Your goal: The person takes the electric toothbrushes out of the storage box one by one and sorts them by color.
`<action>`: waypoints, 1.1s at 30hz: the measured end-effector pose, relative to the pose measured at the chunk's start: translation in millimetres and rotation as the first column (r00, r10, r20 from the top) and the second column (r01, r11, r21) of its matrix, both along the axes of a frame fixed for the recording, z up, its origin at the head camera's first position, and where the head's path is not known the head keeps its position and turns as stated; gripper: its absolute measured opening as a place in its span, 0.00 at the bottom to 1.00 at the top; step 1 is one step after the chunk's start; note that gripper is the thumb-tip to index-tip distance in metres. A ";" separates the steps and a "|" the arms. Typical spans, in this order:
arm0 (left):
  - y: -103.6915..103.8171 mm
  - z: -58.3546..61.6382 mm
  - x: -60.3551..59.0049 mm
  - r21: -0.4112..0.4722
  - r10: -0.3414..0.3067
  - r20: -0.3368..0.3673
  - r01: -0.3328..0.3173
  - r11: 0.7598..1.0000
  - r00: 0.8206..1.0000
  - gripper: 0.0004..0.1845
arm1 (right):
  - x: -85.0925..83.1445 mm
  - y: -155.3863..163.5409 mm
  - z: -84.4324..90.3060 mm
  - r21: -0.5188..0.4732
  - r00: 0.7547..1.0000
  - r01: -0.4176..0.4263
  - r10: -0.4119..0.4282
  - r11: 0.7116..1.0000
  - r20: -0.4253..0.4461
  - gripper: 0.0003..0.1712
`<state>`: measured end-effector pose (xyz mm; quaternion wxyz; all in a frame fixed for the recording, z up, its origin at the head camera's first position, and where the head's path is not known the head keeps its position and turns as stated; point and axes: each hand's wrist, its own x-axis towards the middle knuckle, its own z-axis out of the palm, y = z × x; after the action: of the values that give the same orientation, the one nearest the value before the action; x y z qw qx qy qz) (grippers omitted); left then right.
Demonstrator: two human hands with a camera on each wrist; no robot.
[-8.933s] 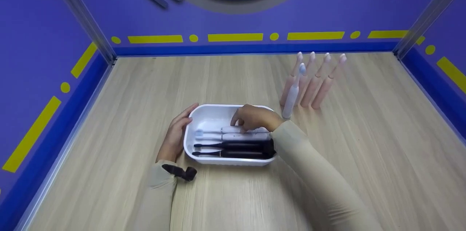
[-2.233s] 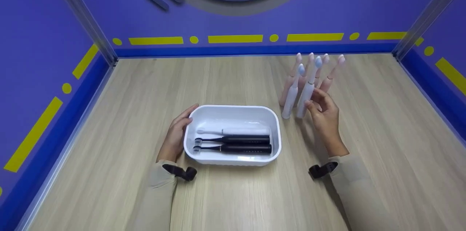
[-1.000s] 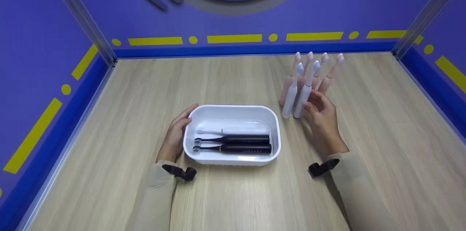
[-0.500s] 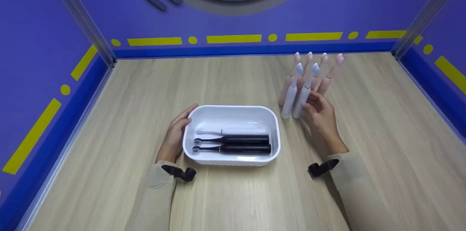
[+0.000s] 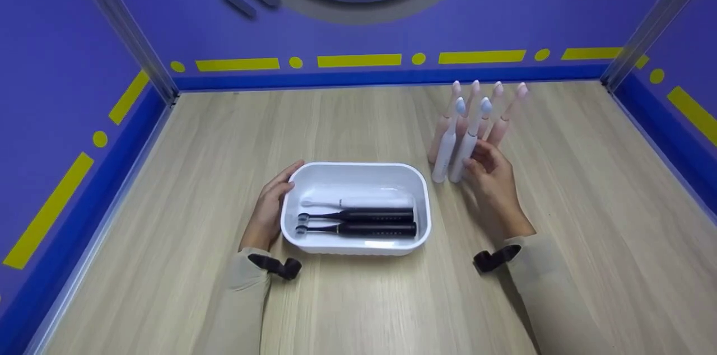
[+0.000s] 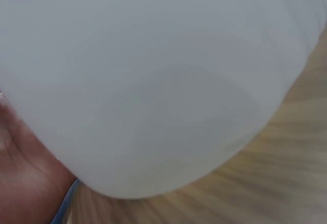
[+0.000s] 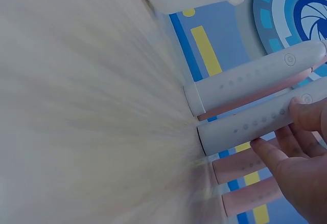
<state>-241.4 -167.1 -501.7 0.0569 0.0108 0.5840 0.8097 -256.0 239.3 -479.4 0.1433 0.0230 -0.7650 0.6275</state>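
A white tray (image 5: 358, 165) sits mid-table holding one white toothbrush (image 5: 364, 201) and two black toothbrushes (image 5: 358, 215) lying flat. My left hand (image 5: 278, 187) rests with straight fingers against the tray's left wall; in the left wrist view that wall (image 6: 163, 81) fills the frame. Right of the tray, two white toothbrushes stand upright side by side. My right hand (image 5: 470, 161) pinches the lower handle of the right one (image 5: 469, 142); in the right wrist view the thumb (image 7: 306, 112) and fingers (image 7: 273, 151) lie on either side of this handle (image 7: 240, 128).
Several pink toothbrushes (image 5: 496, 122) stand upright in a row just behind the two white ones. Purple walls with yellow marks close in the wooden table (image 5: 347, 120) at the back and on both sides.
My right hand left the tray with a white toothbrush and stood it beside the first white one. In the last second it only nudged it slightly left. The left hand has not moved.
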 end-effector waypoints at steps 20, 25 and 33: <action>-1.1 -0.8 -0.3 -0.025 -0.009 -0.019 0.009 1.000 1.000 0.28 | 4.6 0.3 5.3 -0.053 1.000 -0.018 0.018 0.998 -0.011 0.27; -1.1 -0.8 -0.5 -0.025 -0.011 -0.020 0.011 1.000 1.000 0.28 | 6.9 0.8 10.3 -0.043 0.999 -0.025 0.024 0.999 -0.030 0.29; -0.5 -0.6 -0.5 -0.039 0.001 -0.012 -0.001 0.999 1.000 0.28 | 9.7 2.8 17.3 -0.058 0.994 -0.010 0.003 0.998 -0.113 0.28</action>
<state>-242.0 -167.7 -502.2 0.0532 0.0140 0.6000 0.7981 -246.2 242.1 -462.1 0.1848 0.0565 -0.7368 0.6479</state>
